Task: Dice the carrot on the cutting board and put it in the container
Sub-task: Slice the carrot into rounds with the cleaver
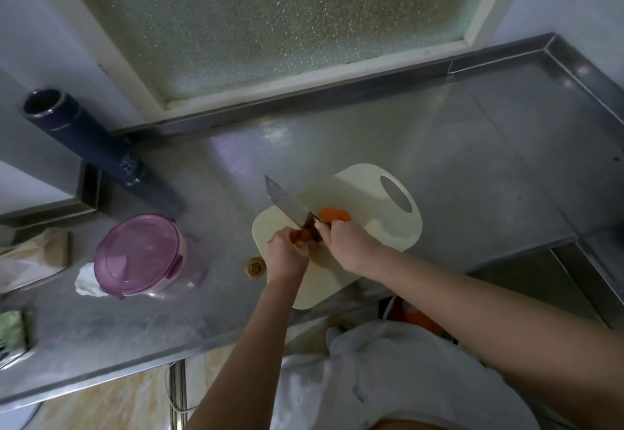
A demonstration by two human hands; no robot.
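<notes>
A cream cutting board [371, 227] lies on the steel counter. On it my left hand [286, 254] grips an orange carrot piece [301, 236]. My right hand [347, 244] grips the handle of a broad knife [287, 202], whose blade crosses the carrot beside my left fingers. Cut carrot slices [332, 215] lie just right of the blade. A cut-off carrot end [255, 267] rests on the counter left of the board. The round container with a purple lid [138, 254] stands further left, shut.
A dark cylindrical tube [87, 139] leans at the back left corner. White crumpled paper [86, 281] sits beside the container, and a green packet [11, 328] lies at the far left. A frosted window stands behind the counter; a sink edge [574, 261] is at right.
</notes>
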